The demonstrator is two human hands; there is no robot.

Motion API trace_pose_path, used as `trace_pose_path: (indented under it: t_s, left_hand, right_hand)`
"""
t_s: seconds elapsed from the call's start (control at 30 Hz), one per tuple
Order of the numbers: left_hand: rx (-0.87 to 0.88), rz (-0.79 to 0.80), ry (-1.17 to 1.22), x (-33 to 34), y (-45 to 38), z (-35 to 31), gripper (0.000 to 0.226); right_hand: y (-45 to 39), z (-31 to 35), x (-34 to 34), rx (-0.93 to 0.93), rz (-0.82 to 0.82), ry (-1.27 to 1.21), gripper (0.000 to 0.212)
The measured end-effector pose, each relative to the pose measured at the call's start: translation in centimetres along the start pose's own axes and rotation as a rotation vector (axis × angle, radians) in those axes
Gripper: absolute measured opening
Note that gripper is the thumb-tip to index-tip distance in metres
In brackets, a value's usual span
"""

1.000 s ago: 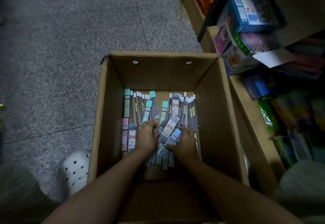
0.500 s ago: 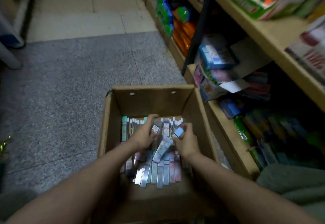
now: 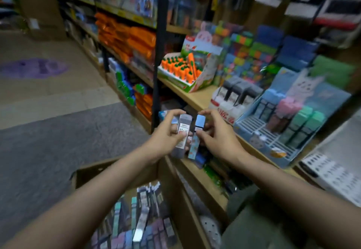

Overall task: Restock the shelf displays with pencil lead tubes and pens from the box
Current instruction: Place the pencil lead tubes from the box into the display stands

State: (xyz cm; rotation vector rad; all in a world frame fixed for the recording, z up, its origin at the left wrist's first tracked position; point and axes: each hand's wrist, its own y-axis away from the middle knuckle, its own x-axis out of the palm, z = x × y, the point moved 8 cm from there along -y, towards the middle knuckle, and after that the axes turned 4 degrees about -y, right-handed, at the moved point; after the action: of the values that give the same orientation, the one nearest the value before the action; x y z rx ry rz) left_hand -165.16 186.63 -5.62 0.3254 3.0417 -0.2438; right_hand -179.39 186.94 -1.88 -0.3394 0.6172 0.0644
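Two hands hover at the wooden shelf's (image 3: 197,98) front edge, above the brown cardboard box (image 3: 109,170): left hand (image 3: 166,139) clasps a grey labelled lead tube (image 3: 182,133), right hand (image 3: 218,139) pinches a blue-capped tube (image 3: 197,131). Blue slotted display tray (image 3: 273,137) sits near; hasty reaching might topple its upright tubes. Grey speckled floor (image 3: 58,141).

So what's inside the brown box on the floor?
Inside the cardboard box lie lots of pencil lead tubes, grey, teal and pinkish, piled together. The left arm covers part of the box, and whatever lies under the pile is hidden.
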Motion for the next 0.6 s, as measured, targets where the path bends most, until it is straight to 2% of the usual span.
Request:
trace_pose_path:
  t_s: [0.13,0.33,0.5,0.6]
  left_hand:
    - [0.000,0.046,0.220,4.2,-1.4,-1.9,0.045]
    - [0.074,0.179,0.334,7.5,-2.9,-3.0,0.048]
    - [0.069,0.142,0.390,7.6,-4.1,-1.9,0.049]
    - [0.019,0.090,0.420,7.4,-4.8,-0.4,0.037]
  right_hand:
    - [1.1,0.4,-6.2,0.033,-0.112,0.040,0.038]
    - [3.2,0.9,-11.4,0.021,-0.200,0.132,0.037]
    - [2.3,1.5,-18.1,0.066,-0.343,0.253,0.035]
    - [0.5,2.5,-21.3,0.046,-0.401,0.429,0.034]
